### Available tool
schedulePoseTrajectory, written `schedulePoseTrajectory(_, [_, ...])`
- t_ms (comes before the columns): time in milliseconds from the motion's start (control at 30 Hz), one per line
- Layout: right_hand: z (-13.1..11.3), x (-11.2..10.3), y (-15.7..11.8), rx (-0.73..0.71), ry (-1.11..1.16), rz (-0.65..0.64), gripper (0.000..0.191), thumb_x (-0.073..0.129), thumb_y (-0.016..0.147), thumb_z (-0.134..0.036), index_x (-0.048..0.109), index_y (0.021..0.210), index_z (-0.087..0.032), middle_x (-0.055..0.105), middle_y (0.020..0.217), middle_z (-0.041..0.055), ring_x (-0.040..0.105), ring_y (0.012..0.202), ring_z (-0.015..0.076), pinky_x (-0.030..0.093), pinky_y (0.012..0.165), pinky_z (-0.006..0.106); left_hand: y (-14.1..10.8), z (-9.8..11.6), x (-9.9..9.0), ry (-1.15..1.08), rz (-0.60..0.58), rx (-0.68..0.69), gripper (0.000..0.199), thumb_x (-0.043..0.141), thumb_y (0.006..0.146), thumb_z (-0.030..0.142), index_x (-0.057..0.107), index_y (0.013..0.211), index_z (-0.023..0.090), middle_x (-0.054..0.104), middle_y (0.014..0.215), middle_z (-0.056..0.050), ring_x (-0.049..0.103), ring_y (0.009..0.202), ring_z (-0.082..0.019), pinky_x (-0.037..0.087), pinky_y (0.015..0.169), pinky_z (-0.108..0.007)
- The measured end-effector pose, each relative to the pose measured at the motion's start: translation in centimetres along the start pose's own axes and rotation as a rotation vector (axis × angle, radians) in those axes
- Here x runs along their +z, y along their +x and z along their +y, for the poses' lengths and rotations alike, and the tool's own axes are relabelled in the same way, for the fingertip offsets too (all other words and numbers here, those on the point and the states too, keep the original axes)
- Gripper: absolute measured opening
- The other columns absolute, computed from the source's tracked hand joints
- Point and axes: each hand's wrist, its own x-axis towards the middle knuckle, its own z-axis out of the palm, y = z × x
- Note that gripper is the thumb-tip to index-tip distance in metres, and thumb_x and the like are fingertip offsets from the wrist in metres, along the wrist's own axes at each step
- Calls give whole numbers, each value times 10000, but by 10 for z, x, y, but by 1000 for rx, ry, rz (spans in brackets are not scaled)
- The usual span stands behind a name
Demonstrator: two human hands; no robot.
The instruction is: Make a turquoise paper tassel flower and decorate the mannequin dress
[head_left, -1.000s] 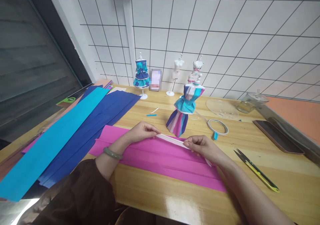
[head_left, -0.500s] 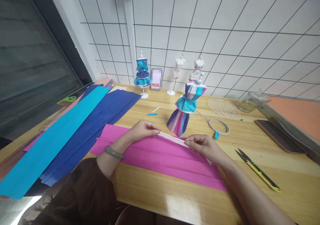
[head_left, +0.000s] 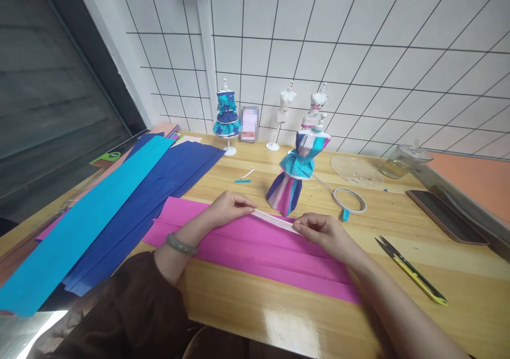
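Narrow whitish strip is held approx. straight btwn L hand & R hand.

Soft light glares off the near tabletop, and the gridded wall stretches, distorted, toward the right.

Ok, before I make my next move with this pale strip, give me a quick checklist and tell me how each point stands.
1. Left hand pinching the pale strip: ok.
2. Right hand pinching it too: ok.
3. Strip spanning the gap between the hands: ok.
4. Pink sheet free of creases: not ok, lines run along it.
5. Scissors apart from the hands: ok, lying off to the right.
6. Strip's underside sticky: cannot tell, the view doesn't show it.
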Motion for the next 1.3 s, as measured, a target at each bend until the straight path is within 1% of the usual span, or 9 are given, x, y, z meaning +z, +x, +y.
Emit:
schedulePoseTrajectory(200, [1, 0, 0, 0, 22, -55, 358, 533, 769, -480, 647, 745, -141, 568, 660, 24, 456, 565, 112, 359, 522, 244, 1, -3, 1, 91, -34, -5, 188, 568, 749, 278, 693, 813, 153, 699, 823, -39, 634, 780, -154, 463, 710, -227])
schedulePoseTrajectory(367, [2, 1, -2, -65, -1, -85, 331, 518, 791, -460, 650, 766, -157, 596, 733, 45, 513, 642, 138, 401, 577, 256, 0, -4, 1, 128, -33, -14, 213, 567, 753, 292, 689, 864, 157, 699, 860, -39, 633, 802, -158, 461, 710, -222])
schedulePoseTrajectory(567, [-5, 2, -4, -100, 5, -120, 300, 498, 818, -431, 641, 787, -169, 599, 813, 53, 529, 729, 154, 409, 650, 263, 0, 2, 0, 165, -59, 41, 186, 549, 765, 255, 699, 830, 168, 701, 858, -34, 633, 812, -151, 454, 734, -217])
schedulePoseTrajectory(633, [-5, 1, -4, -81, 16, -119, 321, 496, 813, -452, 637, 782, -165, 592, 789, 47, 523, 702, 149, 406, 626, 262, 0, 2, 0, 131, -55, 13, 182, 554, 761, 261, 695, 815, 159, 699, 818, -39, 633, 759, -144, 459, 695, -219])
schedulePoseTrajectory(767, [0, -2, -3, -63, 39, -113, 349, 511, 795, -477, 634, 783, -151, 589, 768, 45, 518, 678, 145, 401, 608, 263, -1, -1, 1, -93, -43, -135, 237, 587, 739, 304, 672, 848, 111, 681, 721, -65, 576, 503, -95, 449, 522, -210])
schedulePoseTrajectory(867, [4, -3, -2, -54, 50, -112, 343, 522, 790, -470, 638, 793, -147, 595, 776, 51, 523, 692, 150, 404, 615, 266, -2, -2, 0, -238, -97, -192, 282, 612, 724, 325, 658, 884, 98, 653, 614, -56, 553, 427, -90, 396, 409, -183])
schedulePoseTrajectory(1000, [5, -3, -2, -45, 57, -125, 320, 541, 782, -452, 644, 802, -150, 610, 787, 54, 530, 700, 150, 411, 630, 269, -3, -1, -2, -305, -151, -225, 287, 632, 715, 321, 641, 885, 91, 583, 462, -9, 556, 396, -107, 390, 372, -177])
schedulePoseTrajectory(1200, [5, -6, -2, -12, 47, -160, 332, 538, 775, -470, 640, 778, -154, 602, 712, 38, 509, 635, 131, 414, 587, 259, -3, -2, -8, -335, -281, -269, 411, 667, 689, 336, 603, 1009, 85, 590, 477, -3, 581, 422, -115, 412, 394, -180])
schedulePoseTrajectory(1300, [7, -7, -1, -35, 0, -149, 326, 527, 787, -464, 643, 777, -160, 612, 741, 46, 526, 664, 141, 422, 612, 266, -4, -2, -9, -310, -363, -263, 339, 656, 697, 352, 640, 912, 91, 606, 502, -12, 573, 423, -103, 434, 422, -188])
